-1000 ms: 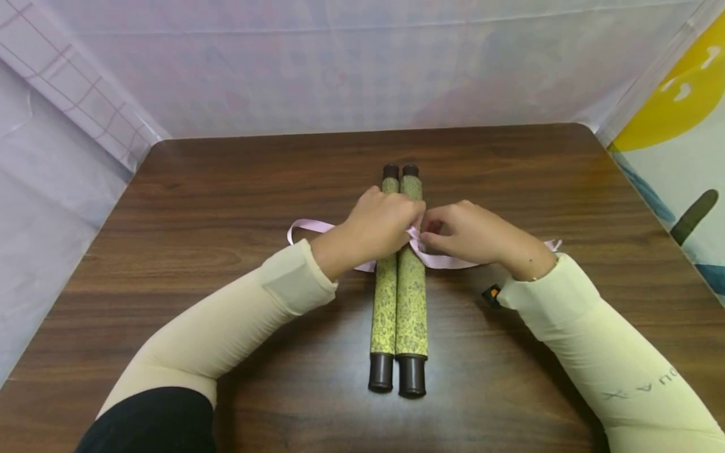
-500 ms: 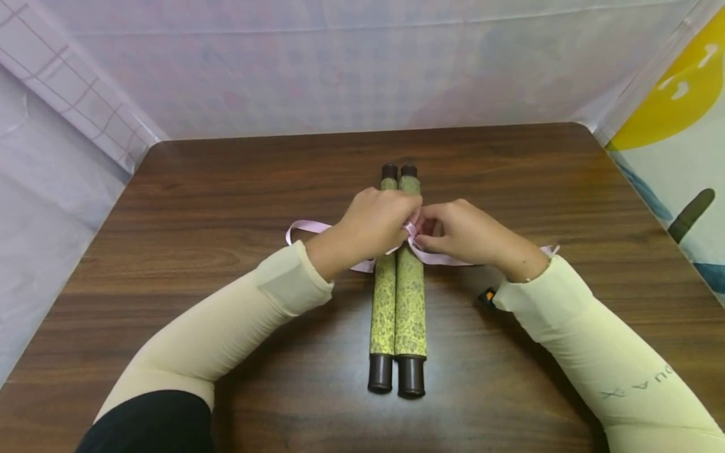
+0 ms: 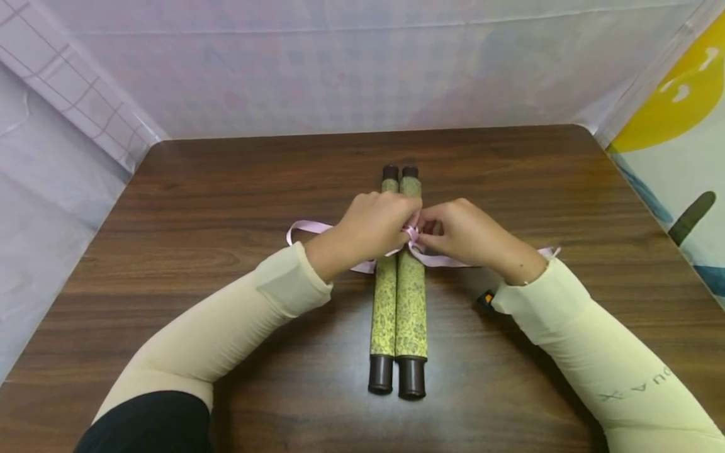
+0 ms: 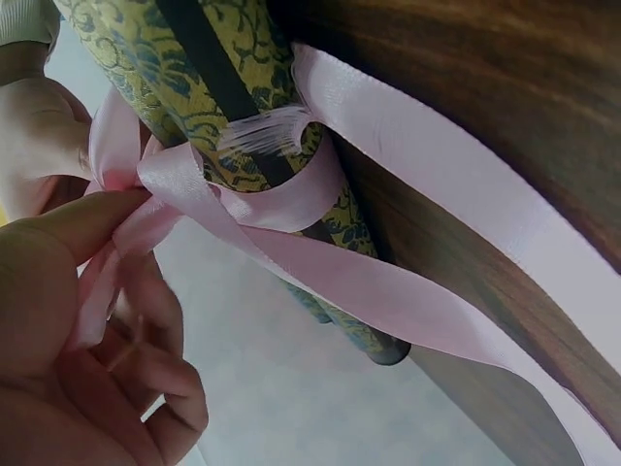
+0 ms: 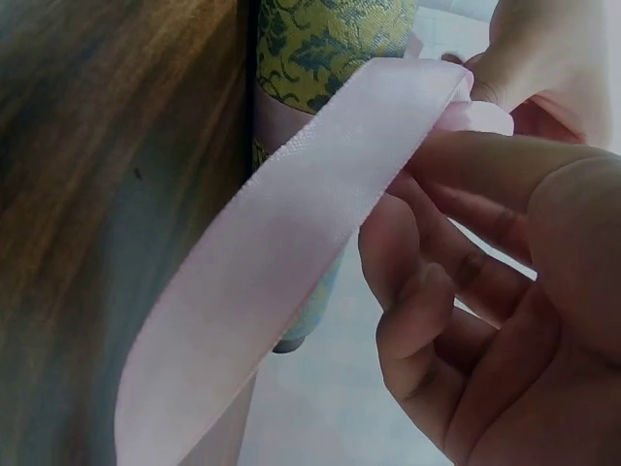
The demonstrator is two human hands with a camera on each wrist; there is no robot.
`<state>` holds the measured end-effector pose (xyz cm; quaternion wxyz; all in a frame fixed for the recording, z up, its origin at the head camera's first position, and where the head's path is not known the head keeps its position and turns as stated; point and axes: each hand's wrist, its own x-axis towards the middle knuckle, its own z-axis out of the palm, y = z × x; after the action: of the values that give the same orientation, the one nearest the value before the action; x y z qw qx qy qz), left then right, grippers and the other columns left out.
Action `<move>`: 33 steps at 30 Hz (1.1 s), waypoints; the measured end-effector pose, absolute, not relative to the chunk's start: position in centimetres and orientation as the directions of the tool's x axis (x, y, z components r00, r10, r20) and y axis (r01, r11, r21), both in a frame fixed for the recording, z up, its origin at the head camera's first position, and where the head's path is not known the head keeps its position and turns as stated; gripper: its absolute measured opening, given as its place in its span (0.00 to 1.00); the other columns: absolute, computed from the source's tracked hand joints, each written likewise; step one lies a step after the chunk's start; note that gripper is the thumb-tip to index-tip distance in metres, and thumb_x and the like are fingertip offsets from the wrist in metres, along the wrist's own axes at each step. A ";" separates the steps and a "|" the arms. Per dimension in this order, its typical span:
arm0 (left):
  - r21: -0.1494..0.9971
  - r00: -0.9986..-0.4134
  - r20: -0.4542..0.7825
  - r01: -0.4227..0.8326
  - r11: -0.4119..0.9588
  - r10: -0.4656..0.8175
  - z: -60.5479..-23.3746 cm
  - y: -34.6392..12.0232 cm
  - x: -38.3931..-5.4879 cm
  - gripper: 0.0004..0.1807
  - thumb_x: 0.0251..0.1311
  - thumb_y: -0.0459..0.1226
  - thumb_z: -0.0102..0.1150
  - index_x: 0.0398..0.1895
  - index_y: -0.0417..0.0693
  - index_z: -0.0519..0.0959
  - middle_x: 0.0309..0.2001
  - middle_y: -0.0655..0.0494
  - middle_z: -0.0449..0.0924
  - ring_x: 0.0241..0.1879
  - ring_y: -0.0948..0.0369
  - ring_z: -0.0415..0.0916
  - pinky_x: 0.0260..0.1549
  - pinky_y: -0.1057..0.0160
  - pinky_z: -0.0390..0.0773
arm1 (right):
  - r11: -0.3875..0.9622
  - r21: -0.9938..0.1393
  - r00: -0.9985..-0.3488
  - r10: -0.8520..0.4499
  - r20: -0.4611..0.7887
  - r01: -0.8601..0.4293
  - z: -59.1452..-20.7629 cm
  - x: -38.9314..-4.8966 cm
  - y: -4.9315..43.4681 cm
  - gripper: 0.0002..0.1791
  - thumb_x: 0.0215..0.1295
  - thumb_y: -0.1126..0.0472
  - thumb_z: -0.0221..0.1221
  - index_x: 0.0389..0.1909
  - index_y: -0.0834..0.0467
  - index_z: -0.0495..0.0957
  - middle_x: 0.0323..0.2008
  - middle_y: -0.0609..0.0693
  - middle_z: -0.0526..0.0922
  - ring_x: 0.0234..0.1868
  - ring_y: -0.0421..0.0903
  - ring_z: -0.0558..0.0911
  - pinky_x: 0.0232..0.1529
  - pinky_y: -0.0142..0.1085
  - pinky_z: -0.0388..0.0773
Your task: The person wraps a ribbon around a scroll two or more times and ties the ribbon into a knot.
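Note:
Two rolled scrolls [image 3: 411, 302], yellow-green with a dark leafy pattern and dark brown end knobs, lie side by side on the table. A pink ribbon [image 4: 320, 184] wraps round them and crosses in a knot on top, its long tails trailing to both sides; one frayed end shows in the left wrist view. My left hand [image 3: 376, 223] pinches a ribbon fold between thumb and fingers, just over the knot. Close against it, my right hand [image 3: 467, 233] pinches a small loop of the ribbon [image 5: 281, 204] with thumb and forefinger. The fingertips partly hide the knot.
The brown wood-grain table [image 3: 226, 207] ends at a pale curtain [image 3: 340, 69] behind. Beside the right sleeve cuff is a small black object [image 3: 485, 299] with an orange spot. A patterned cloth with a yellow shape [image 3: 671, 94] hangs at the right.
My right hand has shifted slightly left, up against the left hand. The ribbon at the fingertips now shows as a fuller loop over the scrolls. The scrolls stay in place.

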<state>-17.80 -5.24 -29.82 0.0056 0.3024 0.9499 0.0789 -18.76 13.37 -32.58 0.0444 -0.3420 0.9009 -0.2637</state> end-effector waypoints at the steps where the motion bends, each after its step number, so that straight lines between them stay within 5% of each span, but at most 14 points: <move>1: 0.156 -0.818 0.037 0.572 0.805 0.574 -29.8 -5.3 -17.8 0.08 0.60 0.44 0.68 0.33 0.57 0.76 0.32 0.64 0.79 0.30 0.59 0.77 0.29 0.55 0.78 | 0.627 -0.503 -0.761 -0.640 0.101 -0.595 -32.5 -18.8 13.4 0.03 0.64 0.61 0.66 0.32 0.55 0.84 0.26 0.45 0.87 0.25 0.39 0.81 0.29 0.34 0.79; 17: 0.219 -0.796 0.027 0.595 0.773 0.605 -30.1 -5.9 -17.8 0.07 0.62 0.42 0.67 0.35 0.56 0.76 0.33 0.62 0.78 0.32 0.60 0.76 0.28 0.57 0.78 | 0.536 -0.548 -0.710 -0.686 0.159 -0.642 -32.7 -19.0 13.9 0.06 0.69 0.62 0.61 0.33 0.54 0.86 0.27 0.45 0.85 0.20 0.40 0.72 0.26 0.32 0.70; 26: 0.350 -0.786 0.069 0.596 0.723 0.614 -30.2 -7.5 -17.5 0.14 0.62 0.38 0.67 0.50 0.51 0.79 0.43 0.55 0.81 0.39 0.61 0.78 0.39 0.62 0.79 | 0.579 -0.570 -0.750 -0.654 0.103 -0.583 -32.4 -19.0 13.8 0.04 0.67 0.62 0.63 0.33 0.54 0.86 0.27 0.45 0.87 0.26 0.41 0.80 0.28 0.32 0.76; 33: 0.402 -0.792 0.076 0.581 0.708 0.606 -29.9 -8.6 -17.0 0.15 0.63 0.34 0.66 0.52 0.48 0.78 0.46 0.53 0.82 0.38 0.60 0.79 0.37 0.66 0.80 | 0.581 -0.588 -0.758 -0.646 0.086 -0.563 -32.4 -18.9 13.6 0.02 0.63 0.64 0.66 0.31 0.55 0.83 0.26 0.46 0.86 0.27 0.42 0.81 0.28 0.32 0.78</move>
<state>-17.01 -8.61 -29.92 0.0307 0.3213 0.9236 0.2069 -18.87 13.56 -32.40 0.0686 -0.3409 0.8865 -0.3052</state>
